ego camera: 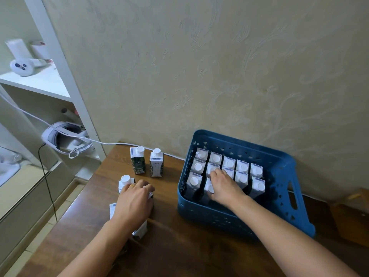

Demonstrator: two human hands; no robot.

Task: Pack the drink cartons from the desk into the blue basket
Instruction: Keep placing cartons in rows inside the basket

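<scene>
The blue basket [279, 176] sits at the right of the brown desk [179, 246] and holds several white-capped drink cartons [242, 169] in rows. My right hand [223, 184] is inside the basket, fingers curled round a carton [209, 187] in the front row. Two cartons [137, 160] [156, 162] stand upright at the back of the desk. My left hand [133, 200] grips the top of a carton [149, 193] near the desk's left edge, beside another upright carton [124, 182]. More cartons [140, 230] lie partly hidden beneath my left wrist.
A white shelf unit [65, 86] stands left of the desk, holding a headset [65, 138] with a white cable running to the wall. The wallpapered wall [219, 66] is close behind the basket. A brown box [351, 212] sits at the far right.
</scene>
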